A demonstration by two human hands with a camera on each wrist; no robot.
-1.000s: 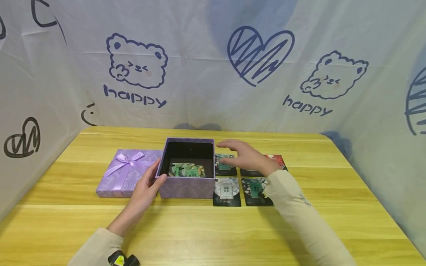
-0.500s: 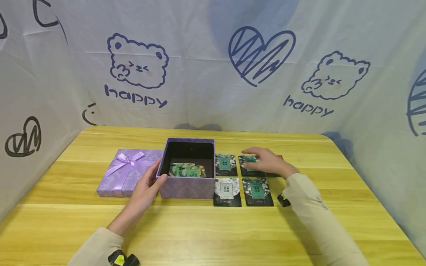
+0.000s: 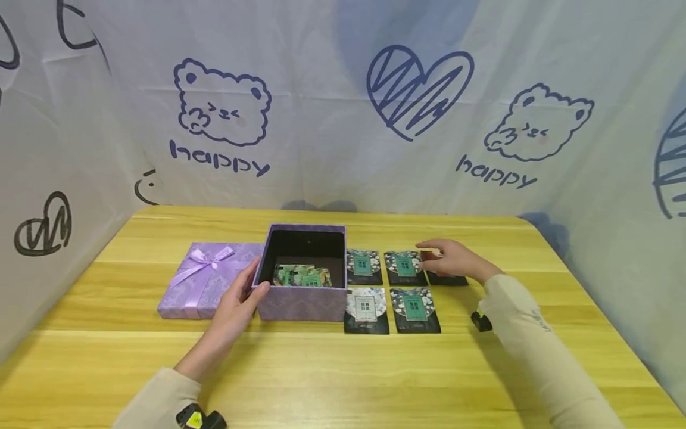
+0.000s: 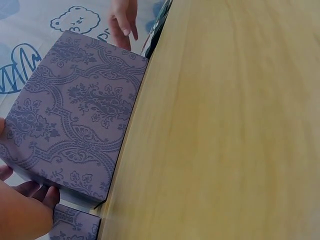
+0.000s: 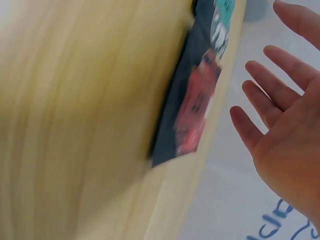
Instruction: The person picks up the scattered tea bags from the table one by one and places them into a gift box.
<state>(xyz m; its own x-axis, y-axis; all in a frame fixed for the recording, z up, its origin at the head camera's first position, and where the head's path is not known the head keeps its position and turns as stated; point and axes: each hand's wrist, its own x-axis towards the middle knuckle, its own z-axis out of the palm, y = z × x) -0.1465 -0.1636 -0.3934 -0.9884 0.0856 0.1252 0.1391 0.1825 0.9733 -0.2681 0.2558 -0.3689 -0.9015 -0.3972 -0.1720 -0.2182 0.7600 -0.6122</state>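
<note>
Apparently midway, with green sachets [image 3: 302, 276] already inside the open purple gift box [image 3: 302, 305] — count unclear — and five loose sachets [image 3: 415, 308] left out on the counter [image 3: 343, 375] to its right. Bow-topped lid [image 3: 182, 301] off, just to the left. Gripping the box's side with the left hand [image 3: 236, 304], with the right hand [image 3: 458, 261] spread wide and empty near the red sachet [image 5: 197, 105].

Soft light; the right wrist view blurs the red packet [image 5: 196, 107].

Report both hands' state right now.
Left hand: holding the purple box at its side.
Right hand: open, holding nothing, over the red packet.
</note>
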